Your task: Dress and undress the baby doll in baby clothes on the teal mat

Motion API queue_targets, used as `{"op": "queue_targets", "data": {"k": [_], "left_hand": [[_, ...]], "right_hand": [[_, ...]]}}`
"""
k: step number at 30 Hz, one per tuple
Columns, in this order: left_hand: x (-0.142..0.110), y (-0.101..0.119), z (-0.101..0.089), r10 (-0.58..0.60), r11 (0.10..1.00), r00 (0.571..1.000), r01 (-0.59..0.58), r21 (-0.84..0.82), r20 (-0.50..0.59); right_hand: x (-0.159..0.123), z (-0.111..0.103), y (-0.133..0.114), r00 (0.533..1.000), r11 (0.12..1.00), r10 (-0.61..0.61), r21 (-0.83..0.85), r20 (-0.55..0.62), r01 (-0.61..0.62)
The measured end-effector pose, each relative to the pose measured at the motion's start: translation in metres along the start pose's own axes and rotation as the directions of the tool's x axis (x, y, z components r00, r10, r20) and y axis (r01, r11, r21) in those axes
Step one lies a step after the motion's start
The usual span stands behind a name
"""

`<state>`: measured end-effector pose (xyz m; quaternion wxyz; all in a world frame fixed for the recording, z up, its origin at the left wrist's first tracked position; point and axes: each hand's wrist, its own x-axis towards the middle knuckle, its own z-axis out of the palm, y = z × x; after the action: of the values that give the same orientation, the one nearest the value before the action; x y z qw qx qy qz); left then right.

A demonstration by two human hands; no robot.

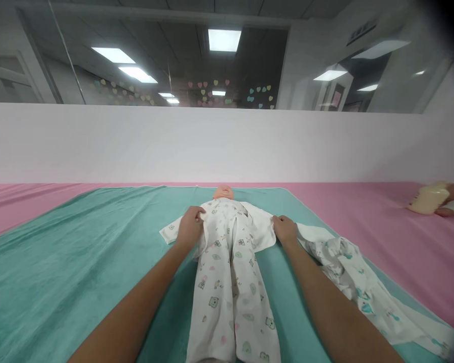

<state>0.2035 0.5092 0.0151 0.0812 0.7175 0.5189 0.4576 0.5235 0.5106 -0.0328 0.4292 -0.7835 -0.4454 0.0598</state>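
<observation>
Centrally, a printed baby outfit [216,262] is stretching nearward from a doll's head [223,192] on a teal sheet [79,242], while the left hand [191,226] is pinching its left side and the right hand [286,228] its white right edge, apparently keeping the cloth spread.

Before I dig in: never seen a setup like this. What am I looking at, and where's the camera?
There's no machine here: these are a person's bare hands. The single picture comes from a camera worn on the person's head, looking forward and down, so both forearms reach in from the bottom edge. A doll lies on a teal cloth, with pink cloth showing around it. A white printed outfit covers the doll. The left hand grips its cloth near the chest; the right hand grips the edge spread to the right. Farther right lies another printed garment, crumpled.
</observation>
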Motion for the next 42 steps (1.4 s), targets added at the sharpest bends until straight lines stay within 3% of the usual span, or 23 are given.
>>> {"op": "queue_targets", "data": {"k": [3,5,8,13,16,18,20,22,25,28,33,39,42], "left_hand": [[0.011,-0.036,-0.021,-0.238,0.964,0.960,0.252,0.083,-0.150],[0.015,-0.062,-0.034,-0.320,0.915,0.923,0.360,0.185,-0.211],[0.015,-0.093,-0.044,-0.377,0.848,0.902,0.428,0.314,-0.212],[0.010,-0.105,-0.040,-0.359,0.817,0.920,0.392,0.423,-0.159],[0.008,-0.090,-0.029,-0.168,0.826,0.978,0.210,0.522,-0.128],[0.008,-0.077,-0.018,0.004,0.823,0.998,0.031,0.566,-0.060],[0.007,-0.065,-0.005,0.115,0.823,0.992,-0.124,0.555,0.050],[0.006,-0.058,0.008,0.139,0.823,0.979,-0.199,0.533,0.151],[0.004,-0.058,0.019,0.066,0.826,0.977,-0.168,0.538,0.203],[0.004,-0.062,0.022,0.011,0.828,0.986,-0.103,0.551,0.167],[0.005,-0.064,0.020,-0.026,0.834,0.992,-0.049,0.549,0.127],[0.006,-0.067,0.019,-0.062,0.846,0.992,-0.006,0.533,0.110],[0.006,-0.068,0.020,-0.098,0.837,0.990,0.028,0.546,0.099]], "right_hand": [[0.001,0.000,0.001,0.999,0.998,0.032,-0.051,-0.011,-0.033],[0.004,-0.002,0.004,0.997,0.994,0.072,-0.077,-0.024,-0.073],[0.009,-0.007,0.010,0.991,0.984,0.129,-0.119,-0.042,-0.133],[0.007,-0.010,0.010,0.991,0.976,0.123,-0.172,-0.055,-0.131],[-0.007,-0.006,-0.012,0.986,0.982,-0.132,-0.152,-0.101,0.116],[-0.022,0.003,-0.038,0.932,0.934,-0.355,-0.069,-0.069,0.350],[-0.041,0.016,-0.071,0.865,0.867,-0.498,0.051,0.058,0.495],[-0.057,0.031,-0.104,0.765,0.789,-0.613,0.099,0.195,0.607],[-0.064,0.050,-0.146,0.595,0.623,-0.717,-0.050,0.362,0.781],[-0.053,0.068,-0.177,0.485,0.486,-0.667,-0.164,0.566,0.858],[-0.037,0.105,-0.212,0.346,0.393,-0.551,-0.130,0.759,0.910],[-0.021,0.135,-0.234,0.179,0.378,-0.366,-0.029,0.913,0.925],[-0.015,0.138,-0.237,0.140,0.377,-0.329,-0.006,0.934,0.926]]}}
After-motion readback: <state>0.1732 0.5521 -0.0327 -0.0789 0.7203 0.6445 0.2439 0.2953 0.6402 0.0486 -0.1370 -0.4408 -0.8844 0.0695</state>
